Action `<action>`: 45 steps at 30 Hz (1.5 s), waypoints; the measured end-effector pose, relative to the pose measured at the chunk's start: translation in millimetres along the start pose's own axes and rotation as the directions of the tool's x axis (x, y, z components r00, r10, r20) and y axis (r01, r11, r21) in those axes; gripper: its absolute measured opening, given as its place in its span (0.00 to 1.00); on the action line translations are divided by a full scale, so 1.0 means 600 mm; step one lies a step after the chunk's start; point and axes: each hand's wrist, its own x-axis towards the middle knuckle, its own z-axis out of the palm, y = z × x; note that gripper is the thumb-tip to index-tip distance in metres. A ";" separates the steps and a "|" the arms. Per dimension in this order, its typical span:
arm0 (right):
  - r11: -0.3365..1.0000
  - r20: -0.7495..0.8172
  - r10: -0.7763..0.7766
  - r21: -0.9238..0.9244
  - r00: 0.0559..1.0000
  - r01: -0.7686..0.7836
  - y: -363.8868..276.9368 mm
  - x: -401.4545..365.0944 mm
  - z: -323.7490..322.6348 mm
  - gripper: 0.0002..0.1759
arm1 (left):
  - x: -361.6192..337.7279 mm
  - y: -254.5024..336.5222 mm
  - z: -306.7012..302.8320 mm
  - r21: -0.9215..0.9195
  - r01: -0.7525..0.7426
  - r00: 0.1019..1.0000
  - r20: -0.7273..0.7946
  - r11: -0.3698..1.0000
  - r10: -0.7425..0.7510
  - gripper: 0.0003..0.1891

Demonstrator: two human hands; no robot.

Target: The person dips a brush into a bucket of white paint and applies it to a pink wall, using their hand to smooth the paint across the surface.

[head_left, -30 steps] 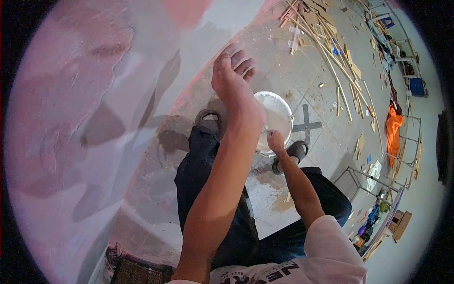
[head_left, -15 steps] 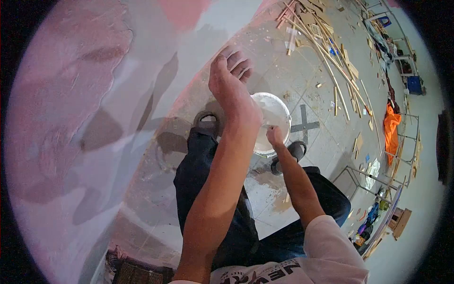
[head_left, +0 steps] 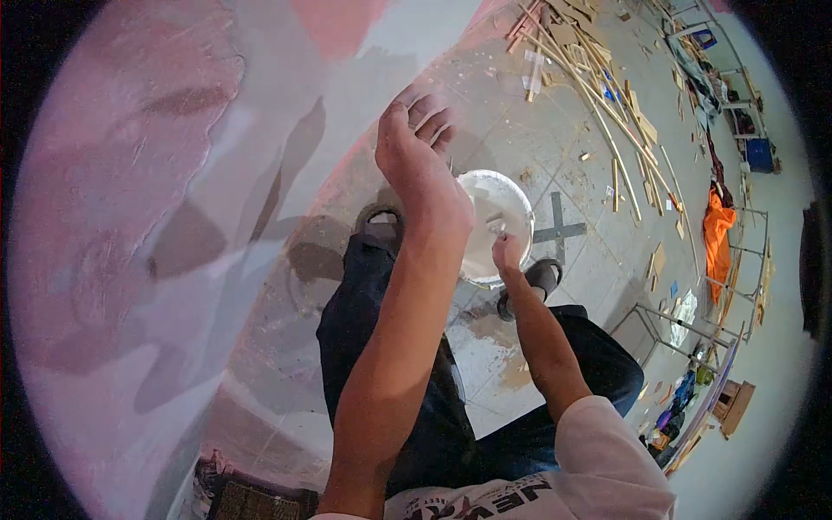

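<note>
My left hand (head_left: 416, 143) is raised between the wall and a white bucket (head_left: 530, 208). Its fingers are curled and dusted white, and what they hold, if anything, I cannot make out. Lower down, my right hand (head_left: 507, 253) is closed at the bucket's near right side, over its opening. From its fingers juts a small pale tool that looks like a putty knife (head_left: 495, 223), its end against the whitish contents. My left forearm is close to the bucket's left edge in this view.
A wall (head_left: 260, 130) with pink and whitish coating rises on the left. Wooden strips (head_left: 598, 104) and scraps litter the tiled floor at upper right. Metal frames and an orange cloth (head_left: 718, 234) line the far right. My feet in sandals (head_left: 544, 276) flank the bucket.
My right hand has shifted slightly down and right, and the pale tool now shows beyond its fingers. My left hand has moved a little to the left.
</note>
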 end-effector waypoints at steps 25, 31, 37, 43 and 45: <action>0.972 -0.133 0.014 0.233 0.991 0.018 -0.117 -0.048 -0.058 0.18 | 0.002 0.005 0.000 -0.009 0.001 1.000 -0.006 1.000 -0.001 0.23; 0.998 -0.059 0.009 0.064 0.998 -0.006 -0.058 -0.029 -0.042 0.21 | 0.001 0.006 0.000 0.001 -0.004 1.000 -0.001 1.000 0.004 0.23; 0.976 -0.077 0.062 0.213 0.995 -0.044 -0.106 -0.065 -0.063 0.21 | 0.004 0.003 -0.003 0.020 -0.014 1.000 0.004 1.000 0.014 0.23; 0.799 0.260 0.232 0.498 0.937 -0.336 -0.162 -0.137 -0.120 0.23 | 0.017 0.023 -0.014 0.014 -0.023 1.000 -0.008 1.000 0.023 0.22; 0.703 0.264 0.204 0.630 0.943 -0.329 -0.186 -0.171 -0.142 0.22 | 0.016 0.035 -0.020 0.011 -0.039 0.999 -0.012 0.999 0.039 0.23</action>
